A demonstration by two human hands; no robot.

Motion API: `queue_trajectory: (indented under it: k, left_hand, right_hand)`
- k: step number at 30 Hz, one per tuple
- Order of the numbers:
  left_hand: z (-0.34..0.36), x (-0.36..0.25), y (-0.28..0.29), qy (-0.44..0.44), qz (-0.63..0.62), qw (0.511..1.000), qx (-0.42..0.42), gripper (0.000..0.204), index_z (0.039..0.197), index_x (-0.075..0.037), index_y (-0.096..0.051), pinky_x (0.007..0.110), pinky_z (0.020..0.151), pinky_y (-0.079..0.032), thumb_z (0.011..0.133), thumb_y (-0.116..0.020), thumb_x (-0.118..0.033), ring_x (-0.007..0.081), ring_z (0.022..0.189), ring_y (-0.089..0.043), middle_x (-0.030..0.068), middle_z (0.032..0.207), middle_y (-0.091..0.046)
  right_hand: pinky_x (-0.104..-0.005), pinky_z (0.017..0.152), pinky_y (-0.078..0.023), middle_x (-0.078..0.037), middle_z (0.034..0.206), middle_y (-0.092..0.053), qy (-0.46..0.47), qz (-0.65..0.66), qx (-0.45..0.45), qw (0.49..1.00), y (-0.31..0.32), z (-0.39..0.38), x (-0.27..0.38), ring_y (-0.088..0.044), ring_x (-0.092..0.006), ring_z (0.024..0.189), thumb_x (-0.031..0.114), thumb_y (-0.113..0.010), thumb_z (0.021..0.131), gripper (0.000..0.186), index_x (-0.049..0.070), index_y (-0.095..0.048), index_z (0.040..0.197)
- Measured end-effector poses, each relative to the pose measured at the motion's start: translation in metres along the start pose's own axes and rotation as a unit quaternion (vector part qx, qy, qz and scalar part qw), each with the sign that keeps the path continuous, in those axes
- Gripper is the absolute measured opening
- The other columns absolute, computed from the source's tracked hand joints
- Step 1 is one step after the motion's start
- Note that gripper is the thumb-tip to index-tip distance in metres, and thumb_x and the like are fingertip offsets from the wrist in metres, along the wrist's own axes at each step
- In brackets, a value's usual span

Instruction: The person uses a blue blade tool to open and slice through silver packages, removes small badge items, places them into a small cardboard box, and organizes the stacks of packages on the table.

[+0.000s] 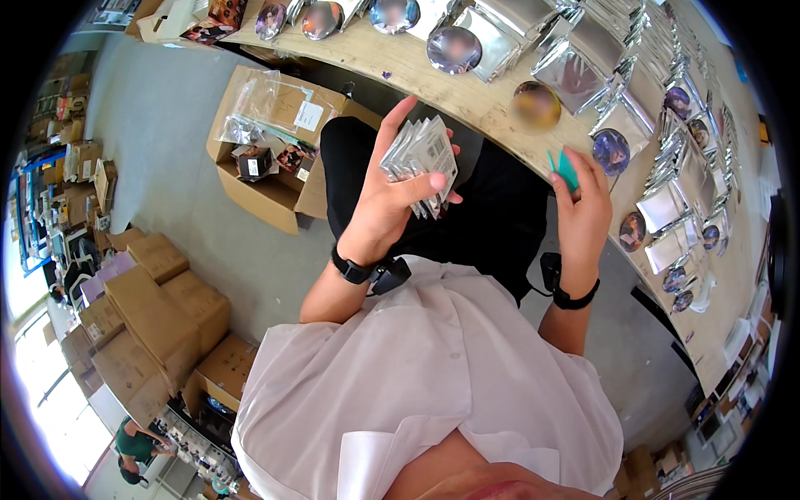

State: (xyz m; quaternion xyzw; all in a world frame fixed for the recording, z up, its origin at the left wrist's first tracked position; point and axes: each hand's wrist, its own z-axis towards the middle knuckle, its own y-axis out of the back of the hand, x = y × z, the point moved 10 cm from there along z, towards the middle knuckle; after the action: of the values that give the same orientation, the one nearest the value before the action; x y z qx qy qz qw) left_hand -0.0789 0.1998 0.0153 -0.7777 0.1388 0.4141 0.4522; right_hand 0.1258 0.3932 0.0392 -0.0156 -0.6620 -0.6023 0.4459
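Note:
A fanned stack of flat silver packets [422,158] is in my left hand [375,204], gripped between thumb and fingers, with the index finger stretched out past it. Between the thumb and fingers of my right hand [583,212] sits a small teal-green piece [565,171]; its exact kind I cannot make out. That hand is at the table's near edge, close to a round purple badge [611,151]. Along the edge lie a yellow round badge [536,107] and another dark round badge [454,50], beside rows of silver foil packets [571,75].
The wooden table [492,104] curves around the front and right. Below its left part stands an open carton [250,196] holding small boxes and clear plastic. Stacked cartons [167,292] fill the left side. Another person [137,442] is far off at lower left.

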Motion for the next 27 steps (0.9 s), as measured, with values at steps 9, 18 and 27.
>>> queue_trajectory:
  k: [9, 18, 27]
  left_hand:
    - [-0.002, 0.008, -0.009, 0.078, 0.085, 0.993, 0.019, 0.115, 0.171, -0.009, -0.028, 0.042, 0.087, -0.066, 0.078, -0.093, -0.014, 0.0328, 0.125, -0.068, 0.0202, 0.139, -0.064]
    - [0.003, 0.033, -0.020, 0.120, -0.225, 0.955, 0.149, 0.113, 0.172, -0.006, -0.022, 0.049, 0.069, -0.071, 0.089, -0.083, -0.053, 0.0430, 0.126, -0.066, 0.0237, 0.141, -0.062]
    - [0.013, 0.052, 0.015, 0.064, -0.370, 0.919, -0.117, 0.048, 0.130, -0.012, -0.062, 0.062, 0.119, -0.046, 0.108, -0.062, -0.055, 0.0369, 0.136, -0.060, 0.0188, 0.136, -0.066]
  right_hand:
    - [-0.0286, 0.071, -0.053, -0.006, 0.093, -0.073, -0.092, 0.132, 0.022, 0.987, -0.012, 0.001, -0.023, -0.065, -0.0104, 0.076, 0.009, -0.089, 0.089, 0.035, 0.004, -0.074, 0.120]
    - [-0.0195, 0.053, -0.035, 0.004, 0.081, -0.066, -0.162, 0.515, 0.148, 0.829, -0.039, -0.009, 0.000, -0.047, -0.0007, 0.061, 0.015, -0.082, 0.100, 0.017, 0.001, -0.073, 0.104]
    - [-0.0205, 0.047, -0.034, 0.001, 0.080, -0.066, -0.219, 0.596, 0.277, 0.721, -0.094, -0.040, 0.045, -0.048, -0.0019, 0.056, 0.025, -0.070, 0.110, 0.021, 0.005, -0.068, 0.103]
